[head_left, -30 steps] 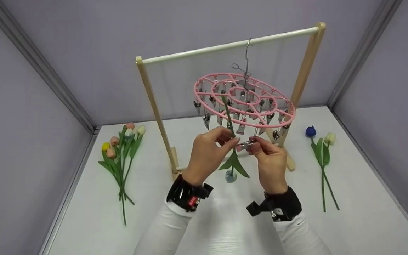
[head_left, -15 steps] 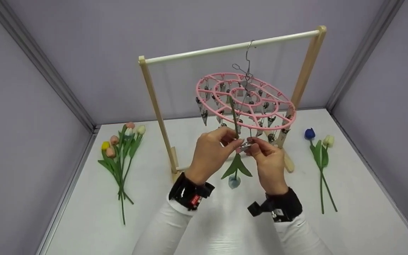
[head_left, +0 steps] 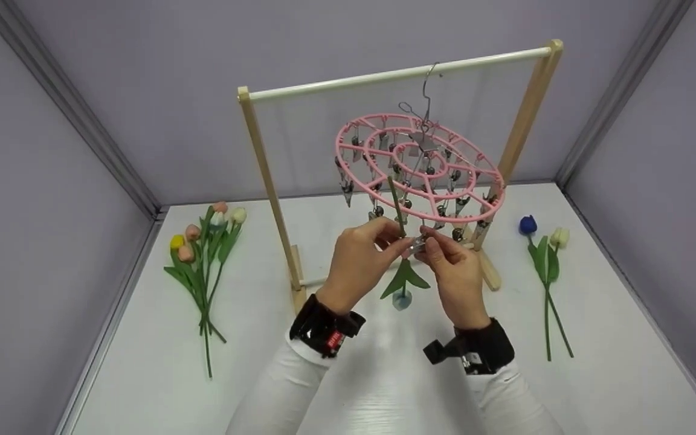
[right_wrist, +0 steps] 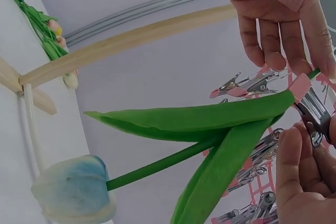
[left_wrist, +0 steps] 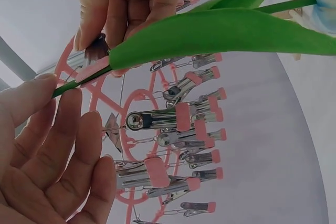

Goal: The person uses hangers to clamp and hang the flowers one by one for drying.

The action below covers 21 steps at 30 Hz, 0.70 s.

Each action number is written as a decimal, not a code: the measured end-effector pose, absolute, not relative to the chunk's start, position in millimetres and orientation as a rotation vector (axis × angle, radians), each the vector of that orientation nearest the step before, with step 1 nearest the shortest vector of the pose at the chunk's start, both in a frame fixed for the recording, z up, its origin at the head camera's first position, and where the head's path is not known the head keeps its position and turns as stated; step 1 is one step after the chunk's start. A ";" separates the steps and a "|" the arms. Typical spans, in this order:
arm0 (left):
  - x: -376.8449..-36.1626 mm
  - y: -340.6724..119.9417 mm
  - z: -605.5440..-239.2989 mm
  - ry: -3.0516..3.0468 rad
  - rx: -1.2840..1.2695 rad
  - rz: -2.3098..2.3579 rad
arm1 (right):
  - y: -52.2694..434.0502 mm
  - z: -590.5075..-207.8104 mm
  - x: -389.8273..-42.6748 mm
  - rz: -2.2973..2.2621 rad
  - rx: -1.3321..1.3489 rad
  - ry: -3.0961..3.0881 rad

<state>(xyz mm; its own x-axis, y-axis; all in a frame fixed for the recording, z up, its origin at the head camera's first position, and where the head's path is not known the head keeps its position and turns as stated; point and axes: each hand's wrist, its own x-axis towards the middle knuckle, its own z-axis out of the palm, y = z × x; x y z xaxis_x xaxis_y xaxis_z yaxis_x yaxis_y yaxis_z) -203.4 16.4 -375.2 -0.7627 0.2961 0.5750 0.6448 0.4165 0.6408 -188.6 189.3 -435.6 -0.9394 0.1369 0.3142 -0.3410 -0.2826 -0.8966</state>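
Note:
A pink round clip hanger (head_left: 365, 133) hangs by a wire hook from a wooden rack (head_left: 396, 75). Under its near rim hangs an upside-down light blue tulip (head_left: 402, 299) (right_wrist: 73, 190), its green leaves (head_left: 405, 279) (left_wrist: 220, 30) (right_wrist: 210, 119) spread out. My left hand (head_left: 401, 240) (left_wrist: 50, 90) pinches the green stem (head_left: 396, 208) between thumb and forefinger. My right hand (head_left: 425, 243) (right_wrist: 310, 140) pinches a metal clip (head_left: 418, 244) (left_wrist: 97, 51) (right_wrist: 312, 106) with pink tips right against the stem. Whether the clip's jaws have closed on the stem is hidden by my fingers.
A bunch of several pink, yellow and white tulips (head_left: 203, 254) lies on the white table at the left. A dark blue tulip (head_left: 528, 225) and a white tulip (head_left: 560, 237) lie at the right. The rack's foot (head_left: 490, 272) stands just behind my right hand. Grey walls close in on three sides.
The hanger has rocked and turned a little. Both hands and the tulip have shifted slightly up and right. Both grips are unchanged.

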 end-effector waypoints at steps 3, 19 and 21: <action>-203.8 19.2 -378.6 -2.305 -0.810 -1.293 | 191.8 -436.7 -188.5 2.242 0.222 -1.704; -201.3 40.0 -400.2 -2.277 -0.890 -1.201 | 212.3 -445.4 -184.4 2.243 0.126 -1.690; -200.8 42.6 -402.3 -2.270 -0.896 -1.175 | 214.3 -446.6 -184.7 2.227 0.125 -1.699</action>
<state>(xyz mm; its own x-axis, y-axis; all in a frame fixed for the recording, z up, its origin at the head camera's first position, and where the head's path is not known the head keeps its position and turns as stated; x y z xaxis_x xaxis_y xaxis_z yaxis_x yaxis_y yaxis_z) -200.8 42.6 -402.3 -0.6986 0.3470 0.6257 0.7112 0.4323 0.5544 -184.7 214.3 -446.6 -0.9397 0.2106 0.2694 -0.3154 -0.2301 -0.9206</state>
